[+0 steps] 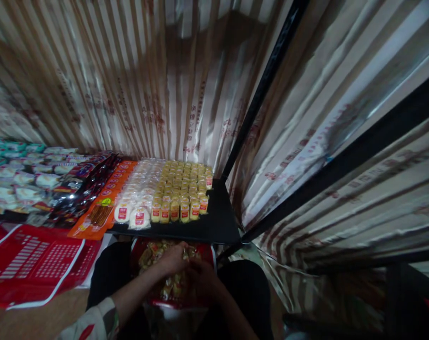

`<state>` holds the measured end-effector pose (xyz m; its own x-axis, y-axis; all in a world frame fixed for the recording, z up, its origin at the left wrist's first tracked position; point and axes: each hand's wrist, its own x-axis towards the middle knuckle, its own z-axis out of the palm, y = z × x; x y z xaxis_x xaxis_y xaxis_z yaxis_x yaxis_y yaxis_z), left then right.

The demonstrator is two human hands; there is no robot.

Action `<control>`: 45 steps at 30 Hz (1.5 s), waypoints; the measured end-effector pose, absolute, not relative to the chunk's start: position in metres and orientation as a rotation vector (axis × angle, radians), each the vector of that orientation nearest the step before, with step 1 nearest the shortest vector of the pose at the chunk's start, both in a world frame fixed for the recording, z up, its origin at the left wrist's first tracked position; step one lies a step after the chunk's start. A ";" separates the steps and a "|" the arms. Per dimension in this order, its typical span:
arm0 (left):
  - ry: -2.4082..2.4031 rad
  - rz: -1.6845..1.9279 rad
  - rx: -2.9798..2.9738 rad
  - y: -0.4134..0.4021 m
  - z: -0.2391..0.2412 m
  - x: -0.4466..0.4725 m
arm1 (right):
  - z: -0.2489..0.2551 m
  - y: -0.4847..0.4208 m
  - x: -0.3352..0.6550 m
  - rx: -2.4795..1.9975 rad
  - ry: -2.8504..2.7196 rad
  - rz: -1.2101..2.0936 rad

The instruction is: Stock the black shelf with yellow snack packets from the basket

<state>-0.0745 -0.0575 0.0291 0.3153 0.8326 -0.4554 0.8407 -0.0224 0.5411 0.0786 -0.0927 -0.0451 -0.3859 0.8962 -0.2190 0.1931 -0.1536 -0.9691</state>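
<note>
Head cam: both hands in red bag w/ yellow snack packs; grip unclear.

The curtain behind is cream with brown vertical stripes and faint red lettering. On the black shelf, yellow packets with red labels fill the right; white round packets with red labels lie to their left, then an orange packet. Far left, teal-and-white packets. Near left, a red crate with white edging. The sleeve shows a pale floral print.
</note>
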 end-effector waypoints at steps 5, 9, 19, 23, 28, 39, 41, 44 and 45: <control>1.391 0.155 1.862 -0.044 0.045 -0.056 | -0.003 -0.095 0.100 -1.149 -1.379 1.645; 1.339 0.326 1.924 -0.027 0.063 -0.038 | 0.016 -0.085 0.113 -1.243 -1.252 1.484; 1.314 0.575 2.126 0.024 0.110 -0.003 | 0.020 -0.028 0.131 -1.411 -0.991 0.925; 1.338 0.543 2.163 0.048 0.110 0.008 | 0.021 -0.006 0.136 -1.468 -1.020 0.791; 1.339 0.490 2.214 0.075 0.116 0.019 | 0.021 0.023 0.143 -1.530 -1.036 0.677; 1.361 0.353 2.478 0.134 0.112 0.027 | 0.003 0.101 0.144 -1.621 -1.088 0.568; 1.334 0.338 2.534 0.142 0.110 0.026 | -0.001 0.114 0.144 -1.632 -1.116 0.560; 1.284 0.326 2.586 0.150 0.111 0.026 | -0.005 0.130 0.144 -1.689 -1.142 0.523; 1.266 0.306 2.599 0.151 0.111 0.027 | -0.006 0.134 0.143 -1.701 -1.151 0.517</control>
<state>0.0265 0.1513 0.1115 0.6042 0.7924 0.0844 0.7434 -0.5986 0.2983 0.1433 0.1344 -0.0062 0.4605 0.8719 0.1664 0.4551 -0.0710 -0.8876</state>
